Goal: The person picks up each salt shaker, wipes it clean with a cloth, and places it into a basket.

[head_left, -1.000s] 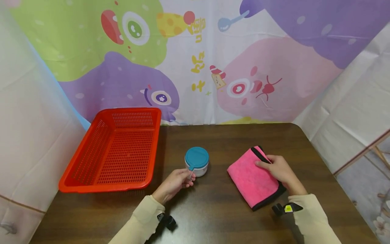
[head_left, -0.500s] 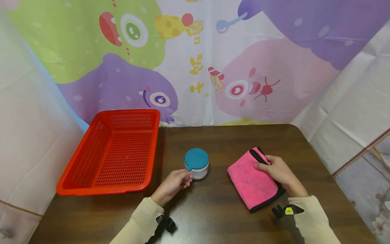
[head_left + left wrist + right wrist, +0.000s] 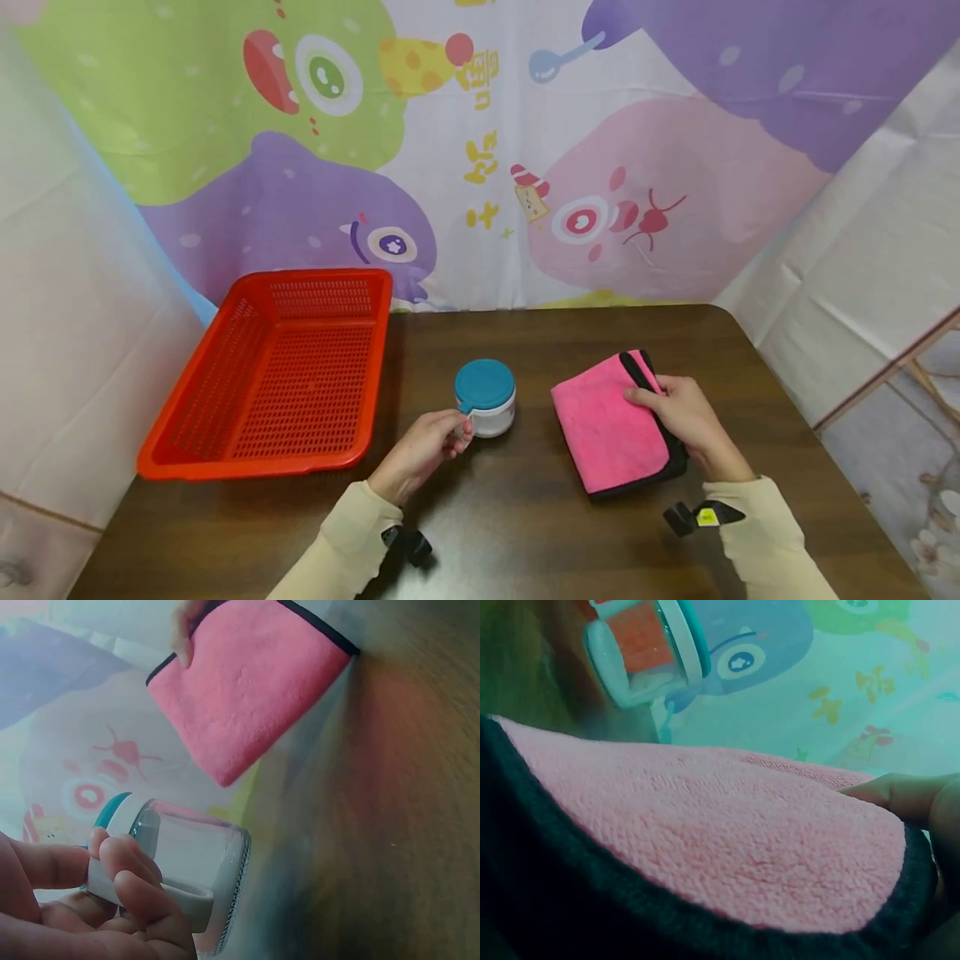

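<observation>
A small clear glass jar (image 3: 191, 847) with a teal lid (image 3: 484, 383) and a white side handle (image 3: 191, 901) is near the middle of the wooden table. My left hand (image 3: 429, 448) grips that handle, with its fingers curled around it in the left wrist view. To the right, a folded pink cloth (image 3: 611, 425) with black edging is pinched along its right side by my right hand (image 3: 684, 417). The thumb lies on the upper face, while the other fingers are mostly hidden behind the cloth. In the right wrist view the pink pile (image 3: 727, 840) spreads across the foreground.
A red slotted plastic basket (image 3: 367, 400) stands on the table's left side. Behind the brown table (image 3: 525, 542) hangs a cartoon-printed curtain (image 3: 480, 250), and pale fabric panels (image 3: 82, 333) flank both sides.
The pink cloth has risen and shifted slightly left in the right hand, its lower corner swinging up. The jar has shifted slightly upward in the head view, still gripped by its handle.
</observation>
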A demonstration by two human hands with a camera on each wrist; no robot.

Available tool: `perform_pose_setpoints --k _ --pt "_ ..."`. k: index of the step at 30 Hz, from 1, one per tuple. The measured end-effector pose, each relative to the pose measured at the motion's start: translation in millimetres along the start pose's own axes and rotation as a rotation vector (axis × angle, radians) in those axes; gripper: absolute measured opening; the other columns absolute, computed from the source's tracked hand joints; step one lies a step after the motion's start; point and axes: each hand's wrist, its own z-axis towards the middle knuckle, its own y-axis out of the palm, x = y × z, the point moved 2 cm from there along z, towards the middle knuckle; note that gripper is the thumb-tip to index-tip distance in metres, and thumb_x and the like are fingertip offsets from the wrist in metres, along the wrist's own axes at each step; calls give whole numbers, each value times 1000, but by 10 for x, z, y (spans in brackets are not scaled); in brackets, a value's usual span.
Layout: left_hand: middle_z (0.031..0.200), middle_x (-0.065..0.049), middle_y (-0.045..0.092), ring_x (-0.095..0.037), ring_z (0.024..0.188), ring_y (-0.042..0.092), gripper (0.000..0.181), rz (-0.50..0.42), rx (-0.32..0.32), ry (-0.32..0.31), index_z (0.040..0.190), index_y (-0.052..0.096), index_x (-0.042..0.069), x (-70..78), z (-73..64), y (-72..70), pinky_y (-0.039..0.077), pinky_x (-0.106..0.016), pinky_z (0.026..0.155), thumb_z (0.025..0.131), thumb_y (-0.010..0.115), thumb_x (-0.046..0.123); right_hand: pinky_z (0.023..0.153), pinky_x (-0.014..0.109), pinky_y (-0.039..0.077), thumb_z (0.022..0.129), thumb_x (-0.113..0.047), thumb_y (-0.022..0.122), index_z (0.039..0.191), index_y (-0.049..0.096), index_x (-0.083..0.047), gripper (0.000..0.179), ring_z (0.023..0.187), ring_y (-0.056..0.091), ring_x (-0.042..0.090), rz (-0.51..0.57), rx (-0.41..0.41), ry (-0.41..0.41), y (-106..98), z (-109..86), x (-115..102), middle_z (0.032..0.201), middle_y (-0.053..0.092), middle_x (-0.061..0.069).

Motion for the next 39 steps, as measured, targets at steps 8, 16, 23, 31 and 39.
perform_pose_setpoints --k 8,16,23,31,39 --pt "77 -1 49 -12 67 44 20 6 10 8 84 54 5 116 -64 -5 38 -21 64 98 41 11 55 30 52 90 -28 67 106 61 7 39 56 61 10 41 43 -33 12 -15 -44 64 62 -5" --pt "79 -1 51 -13 68 45 22 29 23 21 88 55 3 193 -94 8 39 -22 66 99 40 13 57 29 53 90 -26 67 112 60 7 41 59 61 9 62 57 -66 44 -58 -118 69 62 -5" --pt "81 -2 52 -14 70 46 22 29 11 38 91 56 1 274 -134 27 39 -23 68 100 42 15 59 28 53 90 -25 67 115 58 8 42 61 62 10 79 79 -84 70 -133 -204 72 63 -3" --pt "81 -1 52 -16 72 45 22 32 -5 57 89 56 2 347 -181 45 39 -23 68 100 42 14 56 27 50 89 -22 69 106 58 9 37 58 58 8 118 129 -121 123 -187 -249 67 61 -6" --pt "81 -1 52 -15 73 44 22 44 -16 87 90 56 2 413 -235 70 39 -23 70 100 41 13 56 26 50 88 -21 70 107 59 9 37 59 57 7 141 161 -144 160 -229 -308 68 61 -7"
